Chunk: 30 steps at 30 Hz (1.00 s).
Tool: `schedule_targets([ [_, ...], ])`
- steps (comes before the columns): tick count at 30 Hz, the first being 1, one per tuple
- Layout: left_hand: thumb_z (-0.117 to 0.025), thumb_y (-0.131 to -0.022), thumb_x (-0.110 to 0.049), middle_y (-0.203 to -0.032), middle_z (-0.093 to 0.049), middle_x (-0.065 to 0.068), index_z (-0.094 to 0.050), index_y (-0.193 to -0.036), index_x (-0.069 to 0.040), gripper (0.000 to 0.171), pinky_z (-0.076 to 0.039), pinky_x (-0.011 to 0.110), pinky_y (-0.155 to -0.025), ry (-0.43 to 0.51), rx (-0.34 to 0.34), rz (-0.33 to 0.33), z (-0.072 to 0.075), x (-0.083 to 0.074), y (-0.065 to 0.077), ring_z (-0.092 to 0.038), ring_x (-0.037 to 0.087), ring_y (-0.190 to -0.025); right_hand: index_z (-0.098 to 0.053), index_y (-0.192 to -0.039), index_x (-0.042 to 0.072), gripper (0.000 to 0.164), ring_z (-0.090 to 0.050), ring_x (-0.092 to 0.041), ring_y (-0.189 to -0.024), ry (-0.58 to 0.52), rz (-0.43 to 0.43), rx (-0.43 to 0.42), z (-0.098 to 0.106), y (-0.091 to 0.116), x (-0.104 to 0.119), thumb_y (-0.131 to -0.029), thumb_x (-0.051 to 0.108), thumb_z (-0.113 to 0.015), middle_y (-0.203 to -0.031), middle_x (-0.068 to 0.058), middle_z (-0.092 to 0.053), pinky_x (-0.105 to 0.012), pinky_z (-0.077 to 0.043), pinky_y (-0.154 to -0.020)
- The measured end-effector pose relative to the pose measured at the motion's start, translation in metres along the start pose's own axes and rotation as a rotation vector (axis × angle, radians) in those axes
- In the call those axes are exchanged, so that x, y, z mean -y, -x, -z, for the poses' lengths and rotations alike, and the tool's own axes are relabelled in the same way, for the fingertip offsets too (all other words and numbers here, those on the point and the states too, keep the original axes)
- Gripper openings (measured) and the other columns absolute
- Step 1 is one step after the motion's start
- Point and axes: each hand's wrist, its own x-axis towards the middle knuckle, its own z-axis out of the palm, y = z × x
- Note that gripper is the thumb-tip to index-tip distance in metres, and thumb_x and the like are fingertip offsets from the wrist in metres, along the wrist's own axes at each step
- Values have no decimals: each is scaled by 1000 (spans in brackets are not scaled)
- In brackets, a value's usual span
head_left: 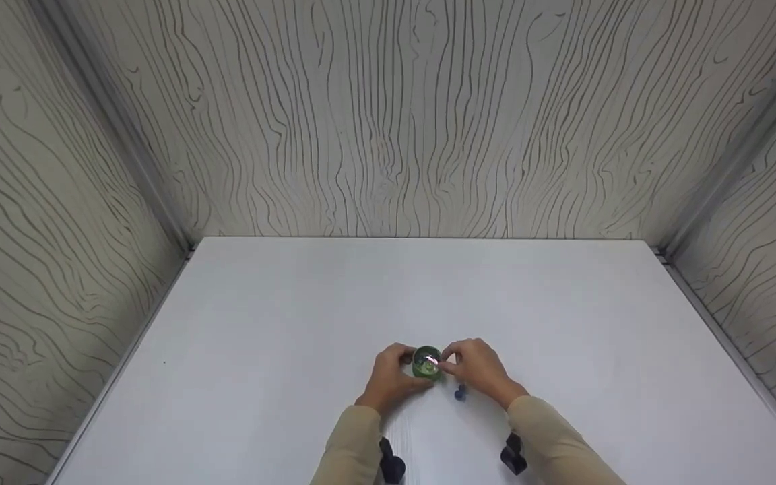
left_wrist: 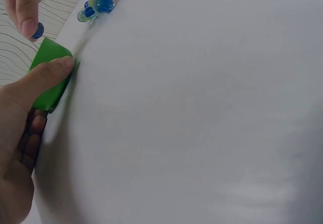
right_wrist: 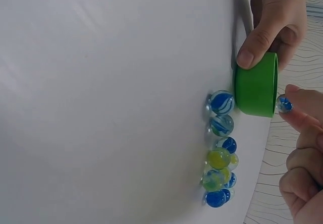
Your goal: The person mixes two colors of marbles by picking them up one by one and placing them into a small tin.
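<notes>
A short round green cup [right_wrist: 256, 87] stands on the white table, its opening upward. My left hand [head_left: 391, 378] steadies it, thumb pressed on one side and the fingers at the far side. Just over the rim, my right hand [head_left: 481, 364] pinches a clear glass marble with blue swirls [right_wrist: 284, 104] between thumb and index finger. In the head view the inside of the cup [head_left: 422, 351] looks shiny, but its contents are too small to tell. Several blue and yellow-green glass marbles [right_wrist: 218, 158] lie clustered on the table beside the cup, below my right hand.
The white table [head_left: 280, 303] reaches back to wood-grain patterned panels [head_left: 388, 121], with similar panels on the left and right. Dark wrist-worn devices [head_left: 513, 455] sit at both forearms. A tiny dark speck [head_left: 164, 362] marks the table at left.
</notes>
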Motion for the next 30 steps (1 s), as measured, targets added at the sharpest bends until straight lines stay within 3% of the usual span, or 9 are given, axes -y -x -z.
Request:
schedule_targets([
  [22,-86,-68,-21,-103,-67,6,-64,-111,-4,51,-52,29,-91,1,-11,-14,0,1,1,-61,16,-98,-76,-87,11,12,-42,-8,-66,2,32,-13,-3,-6,5,-80,21,-75,-68,2,-62,-20,-33,-60],
  [30,-86,-66,-19,-103,-68,7,-64,-109,-3,51,-52,30,-91,8,-18,-21,-1,2,0,-62,17,-98,-76,-88,10,12,-43,-6,-63,7,44,-13,-5,-5,3,-79,17,-75,-69,1,-64,-19,-34,-57],
])
